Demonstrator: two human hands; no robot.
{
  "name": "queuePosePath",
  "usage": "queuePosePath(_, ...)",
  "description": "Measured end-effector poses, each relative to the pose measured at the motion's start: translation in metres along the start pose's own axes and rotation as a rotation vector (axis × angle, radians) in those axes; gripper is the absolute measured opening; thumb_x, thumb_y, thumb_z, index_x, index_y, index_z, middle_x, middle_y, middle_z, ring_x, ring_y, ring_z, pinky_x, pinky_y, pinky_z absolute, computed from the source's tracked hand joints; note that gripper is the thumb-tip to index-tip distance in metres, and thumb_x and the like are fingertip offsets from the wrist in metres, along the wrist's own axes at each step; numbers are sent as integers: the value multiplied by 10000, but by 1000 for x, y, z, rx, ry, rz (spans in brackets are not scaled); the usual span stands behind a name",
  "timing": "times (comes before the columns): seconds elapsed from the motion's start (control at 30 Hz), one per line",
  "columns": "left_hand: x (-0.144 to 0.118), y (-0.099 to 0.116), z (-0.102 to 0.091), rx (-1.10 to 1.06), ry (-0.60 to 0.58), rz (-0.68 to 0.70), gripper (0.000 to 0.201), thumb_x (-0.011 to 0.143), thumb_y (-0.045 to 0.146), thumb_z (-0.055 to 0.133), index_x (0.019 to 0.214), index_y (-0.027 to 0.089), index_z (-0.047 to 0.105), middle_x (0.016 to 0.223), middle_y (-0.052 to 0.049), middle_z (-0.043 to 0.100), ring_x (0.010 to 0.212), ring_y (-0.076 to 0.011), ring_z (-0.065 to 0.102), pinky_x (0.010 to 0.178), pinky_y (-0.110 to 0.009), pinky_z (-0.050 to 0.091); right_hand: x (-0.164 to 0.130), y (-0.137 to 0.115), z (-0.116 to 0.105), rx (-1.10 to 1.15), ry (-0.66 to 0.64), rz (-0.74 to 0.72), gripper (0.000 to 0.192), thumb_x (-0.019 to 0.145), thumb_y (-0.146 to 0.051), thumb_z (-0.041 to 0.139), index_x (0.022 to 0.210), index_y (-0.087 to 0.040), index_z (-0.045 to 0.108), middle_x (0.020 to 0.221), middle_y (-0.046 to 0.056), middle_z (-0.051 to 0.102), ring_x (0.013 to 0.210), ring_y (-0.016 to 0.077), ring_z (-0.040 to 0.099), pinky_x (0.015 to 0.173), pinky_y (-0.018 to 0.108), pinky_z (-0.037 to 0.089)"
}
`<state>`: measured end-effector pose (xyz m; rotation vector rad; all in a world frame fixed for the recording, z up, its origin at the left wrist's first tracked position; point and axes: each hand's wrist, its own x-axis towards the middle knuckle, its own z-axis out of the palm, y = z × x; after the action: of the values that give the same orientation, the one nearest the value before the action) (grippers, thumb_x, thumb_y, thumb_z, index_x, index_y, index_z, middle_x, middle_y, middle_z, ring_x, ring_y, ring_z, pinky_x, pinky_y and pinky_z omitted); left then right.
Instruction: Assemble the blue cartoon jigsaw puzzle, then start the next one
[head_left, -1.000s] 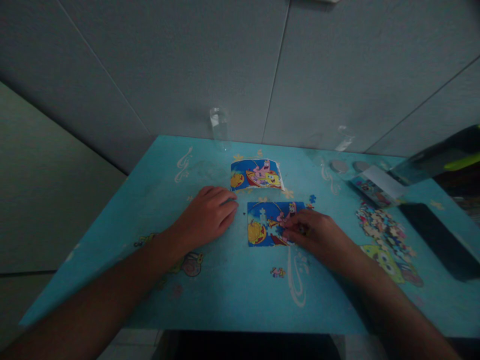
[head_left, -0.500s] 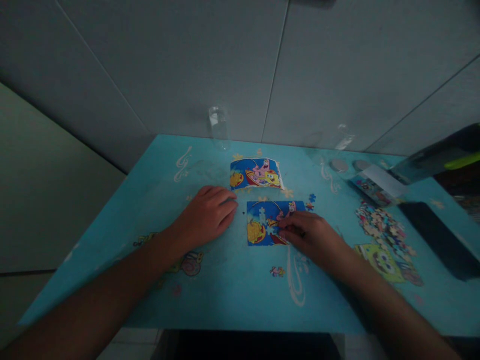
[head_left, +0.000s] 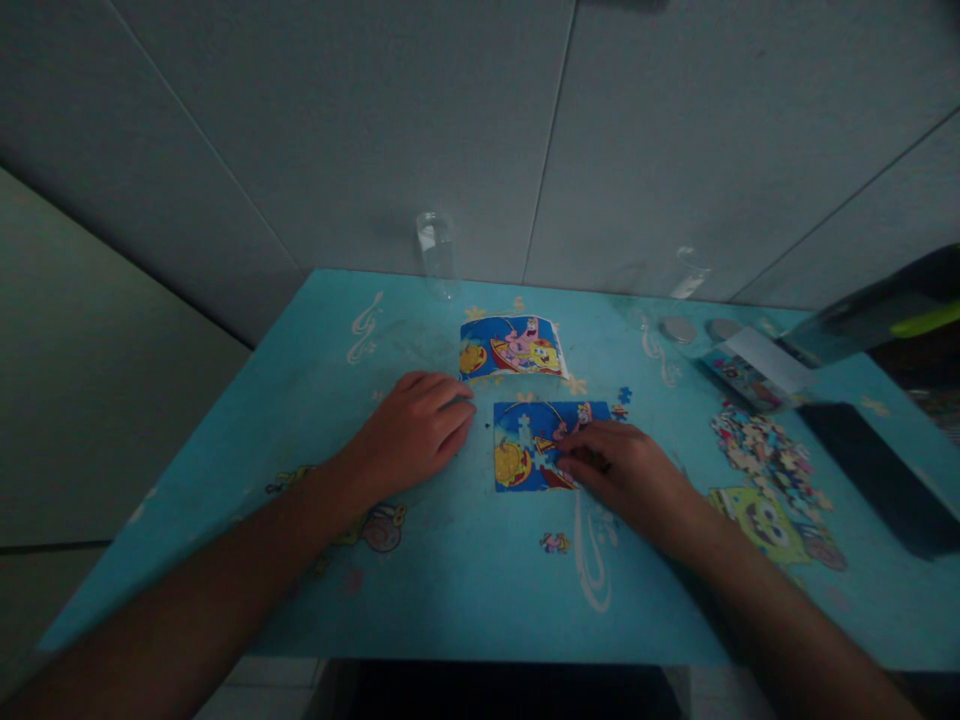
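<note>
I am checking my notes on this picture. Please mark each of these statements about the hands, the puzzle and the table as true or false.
1. The right hand rests on the half-built puzzle. True.
2. The left hand holds the clear cup. False: it lies flat on the blue table; the cup stands apart, near the wall.
3. The reference picture lies beyond the puzzle. True.
4. The pile of loose pieces is at the person's left. False: it lies at the right.

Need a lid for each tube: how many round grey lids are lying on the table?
2: left lid and right lid, side by side at the table's far right, near the wall. Others may be hidden.
</note>
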<state>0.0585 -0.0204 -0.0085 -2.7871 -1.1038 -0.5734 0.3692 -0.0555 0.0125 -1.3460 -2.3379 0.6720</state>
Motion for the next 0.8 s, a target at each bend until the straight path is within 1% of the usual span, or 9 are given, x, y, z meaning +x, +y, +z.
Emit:
queuePosePath(0.17,1,1,0,8,13,1,186,990,209,531,1046,182,706,1152,-84,692,1069,-247,623,956,-459,457,0,0,-1,-30,-10,-20,166,957,-270,654,1090,-244,750,1049,53,757,949,206,698,889,383,548)
queuePosePath(0.4,0,0,0,8,-4,-3,178,983,211,550,1048,179,712,1151,-80,688,1062,-248,619,956,-459,458,0,-1,-5,-43,-36,-44,188,979,-230,611,1115,-232,741,1091,57,751,1004,210,691,921,391,544)
queuePosePath(0.63,1,1,-1,5,-8,-2,193,989,214,537,1059,179,713,1157,-89,688,1067,-252,617,955,-468,459,0,-2,-5,-46,-30,-55,180,958,-242,644,1112,-237,737,1047,57,754,944,213,694,870,379,541)
queuePosePath(0.73,1,1,-1,11,-15,-4,196,992,219,531,1058,179,711,1158,-87,687,1069,-254,615,951,-465,456,1,-3,-6,-31,-33,-44,148,942,-225,654,1065,-239,735,1032,48,754,941,207,692,874,363,524)
queuePosePath(0.8,1,1,-1,11,-14,-3,197,993,218,527,1052,183,711,1153,-84,689,1064,-251,617,950,-461,455,1,-4,-6,-10,-38,-18,106,923,-227,674,1014,-234,728,963,37,746,870,189,683,833,342,518)
